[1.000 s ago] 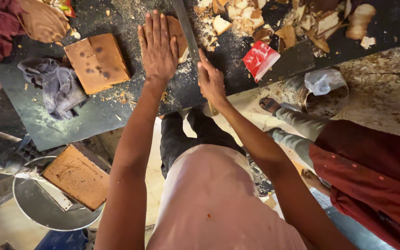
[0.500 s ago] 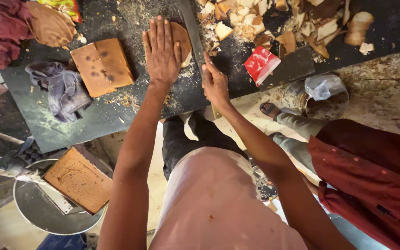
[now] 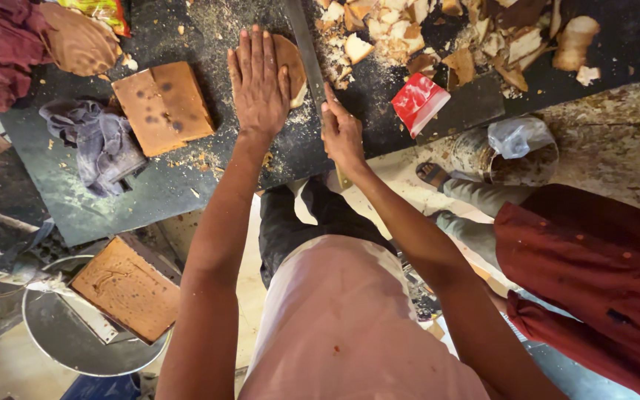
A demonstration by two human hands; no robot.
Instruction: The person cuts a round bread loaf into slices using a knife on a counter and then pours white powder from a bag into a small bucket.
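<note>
Pressing round loaf (image 3: pixel 290 63) beside knife (image 3: pixel 307 52), left hand (image 3: pixel 259 85)

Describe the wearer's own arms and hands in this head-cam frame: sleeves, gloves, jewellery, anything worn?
Both arms are bare from the frame's lower edge to the fingertips; no sleeves show on them. The left hand and the right hand wear no gloves, and no rings, watch or bands are visible. The only clothing in view is a pale pink top on the torso and dark trousers below it.
</note>
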